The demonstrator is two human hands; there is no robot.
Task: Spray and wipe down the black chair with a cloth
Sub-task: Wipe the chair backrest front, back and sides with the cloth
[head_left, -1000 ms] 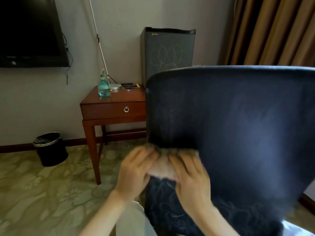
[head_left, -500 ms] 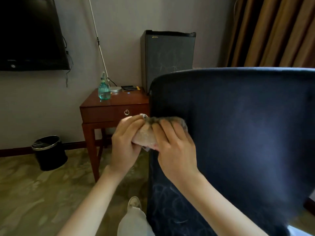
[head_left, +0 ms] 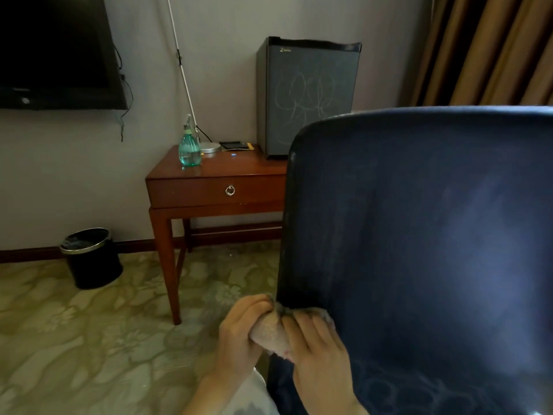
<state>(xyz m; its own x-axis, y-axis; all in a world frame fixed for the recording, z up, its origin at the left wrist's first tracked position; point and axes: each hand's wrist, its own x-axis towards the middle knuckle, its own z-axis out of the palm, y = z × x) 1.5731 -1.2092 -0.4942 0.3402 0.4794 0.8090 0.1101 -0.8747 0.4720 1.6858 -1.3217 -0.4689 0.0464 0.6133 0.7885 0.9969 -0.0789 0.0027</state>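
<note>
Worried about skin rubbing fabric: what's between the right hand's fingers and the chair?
The cloth, which the right hand presses on the side edge of the black chair; head view.

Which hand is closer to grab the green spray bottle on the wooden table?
Left, probably. The left hand grips the beige fluffy cloth at the edge of the black chair nearest the green plastic spray bottle; the right hand presses it against the chair.
</note>
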